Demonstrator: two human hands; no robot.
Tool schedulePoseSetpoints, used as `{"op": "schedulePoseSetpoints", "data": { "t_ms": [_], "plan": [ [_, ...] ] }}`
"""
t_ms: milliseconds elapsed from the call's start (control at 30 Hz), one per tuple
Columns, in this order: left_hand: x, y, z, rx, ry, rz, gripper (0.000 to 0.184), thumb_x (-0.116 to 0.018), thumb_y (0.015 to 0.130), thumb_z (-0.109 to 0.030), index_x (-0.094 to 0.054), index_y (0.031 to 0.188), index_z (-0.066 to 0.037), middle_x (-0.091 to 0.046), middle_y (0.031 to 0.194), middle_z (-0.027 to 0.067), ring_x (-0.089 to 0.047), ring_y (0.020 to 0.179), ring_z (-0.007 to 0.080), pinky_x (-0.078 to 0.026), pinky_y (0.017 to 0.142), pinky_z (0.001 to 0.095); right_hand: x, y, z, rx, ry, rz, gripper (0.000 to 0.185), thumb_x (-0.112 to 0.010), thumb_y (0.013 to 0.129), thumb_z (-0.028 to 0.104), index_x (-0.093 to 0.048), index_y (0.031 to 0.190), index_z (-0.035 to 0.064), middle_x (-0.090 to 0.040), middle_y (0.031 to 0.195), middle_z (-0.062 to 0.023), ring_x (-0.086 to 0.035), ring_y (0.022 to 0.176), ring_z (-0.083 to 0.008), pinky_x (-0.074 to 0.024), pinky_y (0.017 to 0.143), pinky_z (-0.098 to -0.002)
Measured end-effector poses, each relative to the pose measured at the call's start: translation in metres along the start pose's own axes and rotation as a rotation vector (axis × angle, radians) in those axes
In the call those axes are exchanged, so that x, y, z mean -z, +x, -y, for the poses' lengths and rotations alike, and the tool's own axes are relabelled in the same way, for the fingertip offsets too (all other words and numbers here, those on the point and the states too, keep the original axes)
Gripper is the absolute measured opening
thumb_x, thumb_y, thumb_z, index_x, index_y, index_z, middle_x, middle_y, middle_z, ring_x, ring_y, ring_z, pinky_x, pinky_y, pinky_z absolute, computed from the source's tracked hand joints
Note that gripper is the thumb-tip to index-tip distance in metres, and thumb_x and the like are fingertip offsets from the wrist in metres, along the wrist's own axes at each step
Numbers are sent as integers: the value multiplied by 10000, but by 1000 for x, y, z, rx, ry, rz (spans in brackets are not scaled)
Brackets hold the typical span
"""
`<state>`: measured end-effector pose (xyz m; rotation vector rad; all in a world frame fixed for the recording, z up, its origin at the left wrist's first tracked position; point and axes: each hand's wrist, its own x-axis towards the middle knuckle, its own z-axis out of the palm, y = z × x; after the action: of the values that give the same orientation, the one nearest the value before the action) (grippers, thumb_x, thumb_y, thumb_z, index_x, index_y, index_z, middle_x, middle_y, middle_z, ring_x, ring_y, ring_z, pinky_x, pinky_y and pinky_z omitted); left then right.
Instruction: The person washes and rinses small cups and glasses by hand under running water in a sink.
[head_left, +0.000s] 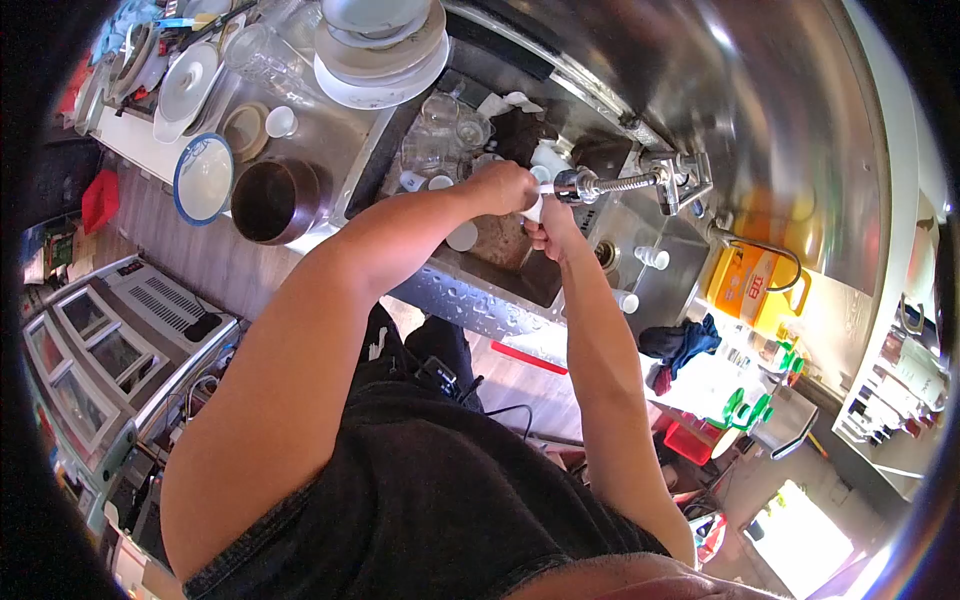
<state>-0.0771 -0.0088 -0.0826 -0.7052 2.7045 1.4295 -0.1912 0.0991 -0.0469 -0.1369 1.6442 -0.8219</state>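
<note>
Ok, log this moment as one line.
left hand: at white cup | right hand: holding white cup | spring-hose faucet: beside hands | clear glassware: in sink | stacked plates: beside sink

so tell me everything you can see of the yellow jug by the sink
The yellow jug looks like plastic, boxy and orange-yellow, with a loop handle on the right side in view and red characters on its label. It is beside the sink, near the shiny steel wall. A curved metal spout crosses in front of it; whether they touch is unclear, as is how full it is.
</note>
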Motion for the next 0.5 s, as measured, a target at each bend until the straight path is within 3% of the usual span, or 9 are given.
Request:
{"op": "schedulePoseSetpoints", "data": {
  "t_ms": [33,67,100,167,300,333,400,433,500],
  "plan": [
    [4,-3,1,-168,98,-19,257,-568,787,-274,-666,829,-41,-630,748,231,-639,709,394,-510,619,448,0,-2,3,-178,80,135,412,-377,942,505,-468,772,141,-415,524,-6,-348,360,-119,-262,340,-266],
    [-6,-2,9,-259,126,-143,152,-604,769,-167,-665,867,-67,-622,620,165,-635,541,244,-486,488,412,-3,-5,2,-99,56,52,400,-392,944,497,-475,781,141,-418,527,-11,-352,369,-114,-268,341,-265],
    [-4,-1,8,-254,127,-147,152,-604,769,-167,-665,867,-67,-622,620,165,-635,541,244,-486,488,412,-8,6,-7,136,25,-58,367,-385,952,450,-471,786,134,-418,526,-14,-348,372,-112,-265,338,-275],
    [-2,2,-6,339,-743,118,161,-618,775,-158,-658,880,-41,-618,605,143,-636,541,238,-483,482,404,-10,22,-20,497,-10,-174,331,-378,957,382,-468,754,137,-410,525,-3,-345,375,-112,-265,338,-282],
    [5,4,-3,276,-288,99,173,-625,776,-180,-660,864,-35,-627,625,142,-644,564,264,-503,509,402,-17,16,-15,277,172,-262,305,-378,951,346,-466,738,146,-408,531,15,-346,377,-106,-270,339,-282],
    [8,3,8,-61,209,-90,190,-634,758,-224,-662,796,-40,-640,663,161,-641,596,318,-512,549,429,-5,16,-14,10,223,-21,294,-390,946,342,-465,736,151,-404,533,24,-335,375,-102,-262,339,-280],
    [23,-3,2,-130,245,-69,201,-632,754,-237,-659,782,-40,-642,682,165,-636,613,339,-511,563,440,1,13,-10,-316,275,254,319,-440,935,416,-479,761,152,-401,552,34,-316,386,-97,-253,356,-271],
    [31,-8,-5,-196,277,-42,213,-629,751,-251,-656,768,-41,-645,701,168,-630,631,359,-510,577,452,-6,11,-9,-319,272,254,319,-440,935,416,-479,761,152,-401,552,34,-316,386,-97,-253,356,-271],
    [15,-2,2,-208,238,-48,230,-620,778,-252,-646,812,-26,-634,654,164,-630,576,331,-506,553,439,-25,11,-6,222,135,-136,412,-453,918,524,-490,768,142,-396,565,28,-320,406,-100,-257,376,-266]
  ]
}}
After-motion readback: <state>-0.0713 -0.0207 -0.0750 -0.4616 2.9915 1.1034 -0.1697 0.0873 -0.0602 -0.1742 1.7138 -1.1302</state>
